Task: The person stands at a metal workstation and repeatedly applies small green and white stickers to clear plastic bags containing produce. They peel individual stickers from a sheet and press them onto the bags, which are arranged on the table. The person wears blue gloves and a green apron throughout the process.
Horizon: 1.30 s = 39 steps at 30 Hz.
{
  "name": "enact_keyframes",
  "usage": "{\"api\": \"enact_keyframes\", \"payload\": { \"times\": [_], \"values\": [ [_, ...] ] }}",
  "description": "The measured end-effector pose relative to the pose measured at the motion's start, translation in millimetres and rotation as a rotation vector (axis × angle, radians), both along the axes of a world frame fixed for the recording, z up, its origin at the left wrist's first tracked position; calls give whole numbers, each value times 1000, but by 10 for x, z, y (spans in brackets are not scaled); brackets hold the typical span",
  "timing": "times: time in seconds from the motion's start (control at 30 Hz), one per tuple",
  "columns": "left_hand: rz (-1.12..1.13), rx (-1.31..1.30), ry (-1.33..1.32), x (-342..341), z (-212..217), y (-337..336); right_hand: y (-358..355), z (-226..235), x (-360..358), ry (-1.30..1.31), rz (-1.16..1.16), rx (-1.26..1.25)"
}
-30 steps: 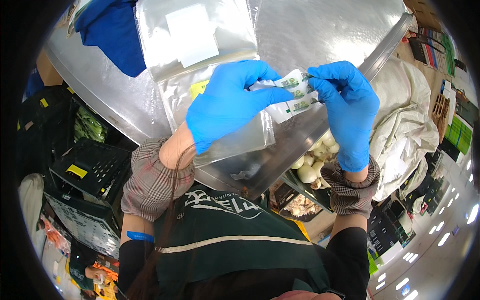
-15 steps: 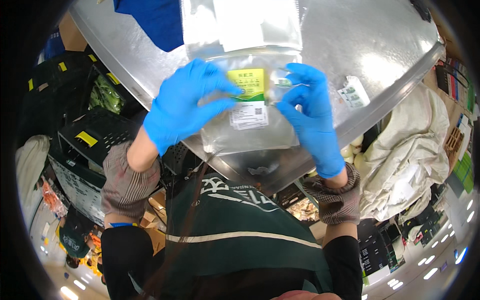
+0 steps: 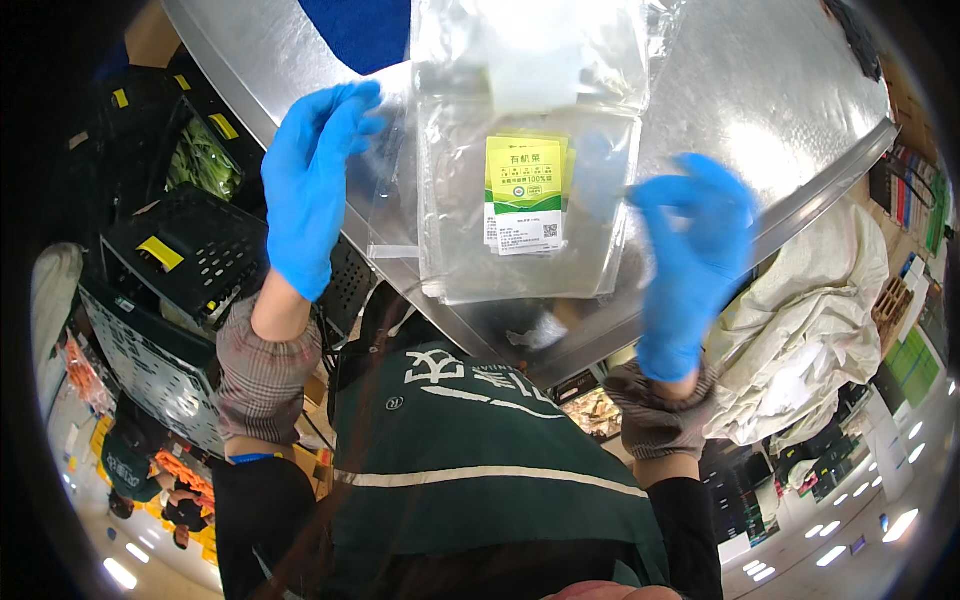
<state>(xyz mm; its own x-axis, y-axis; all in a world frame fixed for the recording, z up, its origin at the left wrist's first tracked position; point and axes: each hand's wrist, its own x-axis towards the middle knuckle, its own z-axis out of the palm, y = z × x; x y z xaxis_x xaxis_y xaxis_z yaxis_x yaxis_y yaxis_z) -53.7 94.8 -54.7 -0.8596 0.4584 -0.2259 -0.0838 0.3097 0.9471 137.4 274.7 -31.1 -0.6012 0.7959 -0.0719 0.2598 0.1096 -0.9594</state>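
Observation:
On the metal table lies a stack of clear plastic bags [image 3: 450, 200]. Each shows a yellow, green and white label [image 3: 527, 190] in its middle; several label edges peek out beneath the top one. My left hand [image 3: 312, 180], in a blue glove, is raised beside the stack's left edge, fingers stretched upward and apparently nothing in them. Thin clear film [image 3: 388, 205] lies between it and the stack. My right hand [image 3: 695, 255], also blue-gloved, hovers off the stack's right edge. Its fingers are bent and smeared by motion, so anything between the fingertips cannot be made out.
The metal table [image 3: 790, 110] has a raised rim on the right. Blue cloth [image 3: 370, 30] lies at its far side. Black crates [image 3: 150, 330] stand at the left, one with bagged green vegetables [image 3: 205, 165]. A pale crumpled sack [image 3: 800, 320] sits at the right.
Both hands have moved apart, off the label area to either side of the bags. The topmost label now shows fully. My right hand now covers the small white packet's place.

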Motion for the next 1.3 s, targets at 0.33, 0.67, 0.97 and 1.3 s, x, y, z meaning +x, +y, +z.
{"api": "enact_keyframes", "payload": {
  "times": [0.33, 0.67, 0.97, 1.3],
  "values": [
    [-761, -253, 397, 161, -228, 20, 27, -248, -16, -218, 83, 272],
    [-861, -295, 571, 268, -133, -23, -336, -596, -24, -336, 119, 490],
    [-474, -189, 42, -181, -87, 155, 774, -278, 835, -770, 17, 942],
    [-567, 258, 78, 871, 336, 1033, 294, 295, 509, -191, 59, -345]
  ]
}}
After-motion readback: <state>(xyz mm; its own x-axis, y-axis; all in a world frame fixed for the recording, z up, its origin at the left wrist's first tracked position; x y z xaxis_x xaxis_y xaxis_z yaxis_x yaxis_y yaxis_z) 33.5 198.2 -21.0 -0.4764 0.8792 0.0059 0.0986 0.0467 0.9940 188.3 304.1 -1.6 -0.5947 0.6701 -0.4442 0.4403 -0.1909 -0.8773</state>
